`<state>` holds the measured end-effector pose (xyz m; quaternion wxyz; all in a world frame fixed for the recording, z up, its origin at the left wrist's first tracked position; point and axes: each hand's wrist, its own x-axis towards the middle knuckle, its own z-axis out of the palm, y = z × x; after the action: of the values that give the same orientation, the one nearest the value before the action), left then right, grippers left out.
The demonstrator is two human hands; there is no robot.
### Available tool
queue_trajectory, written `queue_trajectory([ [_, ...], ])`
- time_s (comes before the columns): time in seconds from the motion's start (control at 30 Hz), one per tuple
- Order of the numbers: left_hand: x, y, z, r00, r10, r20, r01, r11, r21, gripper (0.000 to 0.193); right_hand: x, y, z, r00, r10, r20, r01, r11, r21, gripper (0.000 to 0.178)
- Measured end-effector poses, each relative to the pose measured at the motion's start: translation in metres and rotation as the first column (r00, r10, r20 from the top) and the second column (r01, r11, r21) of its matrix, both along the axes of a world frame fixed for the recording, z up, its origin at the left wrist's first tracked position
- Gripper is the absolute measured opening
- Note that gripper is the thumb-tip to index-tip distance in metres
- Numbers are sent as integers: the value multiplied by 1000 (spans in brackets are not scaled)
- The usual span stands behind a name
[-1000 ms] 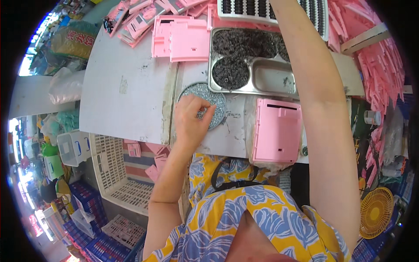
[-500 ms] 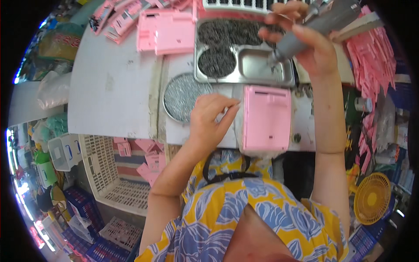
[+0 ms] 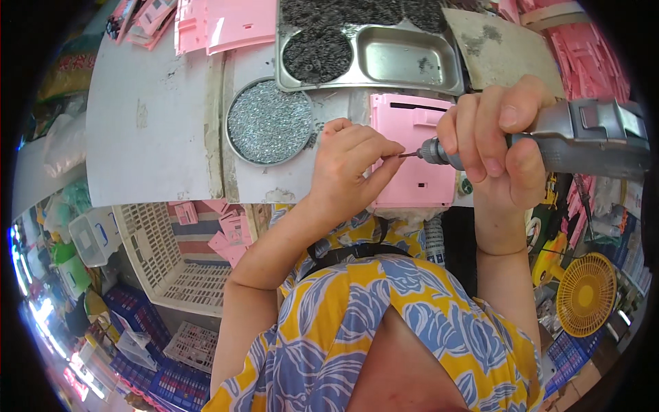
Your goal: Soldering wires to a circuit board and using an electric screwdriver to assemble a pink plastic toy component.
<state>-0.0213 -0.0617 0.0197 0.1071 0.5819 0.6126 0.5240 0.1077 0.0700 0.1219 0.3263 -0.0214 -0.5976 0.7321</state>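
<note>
My right hand (image 3: 495,137) grips a grey electric screwdriver (image 3: 583,141) held sideways, its bit pointing left. My left hand (image 3: 351,159) pinches a small screw right at the bit's tip, fingers closed on it. Both hands hover over a pink plastic panel (image 3: 412,185) lying at the table's near edge. A round tin of small silver screws (image 3: 269,122) sits just left of my left hand.
A steel compartment tray (image 3: 405,62) with dark small parts stands behind the panel. More pink panels (image 3: 230,24) lie at the back and stacked at the right (image 3: 590,55). A white basket (image 3: 171,257) with pink pieces sits below the table, a yellow fan (image 3: 583,295) at lower right.
My right hand brought the screwdriver down from the back toward me. My left hand left the screw tin with a screw and met the bit over the pink panel.
</note>
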Motion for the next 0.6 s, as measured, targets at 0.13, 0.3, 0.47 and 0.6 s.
queue_trajectory([
  [0.13,-5,-1,0,1000,-3,-20,4,999,41,18,-5,-4,0,1000,-5,1,5,1000,-10,25],
  [0.3,-6,-7,-2,981,102,-166,-89,993,83,19,-10,-12,-4,1000,3,2,-3,1000,-26,27],
  [0.47,-33,-16,6,944,172,-280,-196,979,-60,18,8,-1,-6,999,-30,-15,30,999,42,28],
  [0.6,-91,-48,-2,768,237,-595,-498,805,-323,14,20,9,-12,994,-107,0,106,994,24,29],
])
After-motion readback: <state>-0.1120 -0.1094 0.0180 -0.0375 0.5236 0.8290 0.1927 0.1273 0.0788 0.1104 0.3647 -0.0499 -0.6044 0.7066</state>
